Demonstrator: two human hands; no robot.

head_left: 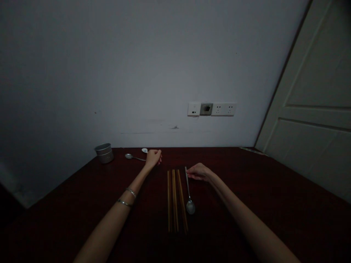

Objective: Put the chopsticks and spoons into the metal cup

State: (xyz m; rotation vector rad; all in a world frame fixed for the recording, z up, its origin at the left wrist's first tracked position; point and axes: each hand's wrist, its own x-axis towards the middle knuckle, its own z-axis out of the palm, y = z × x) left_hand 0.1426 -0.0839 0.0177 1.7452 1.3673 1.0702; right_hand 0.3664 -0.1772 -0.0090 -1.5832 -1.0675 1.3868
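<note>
My right hand pinches the upper end of a long-handled metal spoon; its bowl points toward me on the dark red table. Just left of that spoon, several wooden chopsticks lie side by side, roughly lengthwise. Farther back, my left hand is closed with the fingers curled; what they hold, if anything, is hidden. Beside it lie a second metal spoon and a white spoon, both with bowls to the left and handle ends hidden behind the left hand and wrist.
A grey metal cup stands at the table's back left corner. Behind the table rises a wall with a row of sockets. A pale panelled door borders the right side. A thin flat strip lies at the back right edge.
</note>
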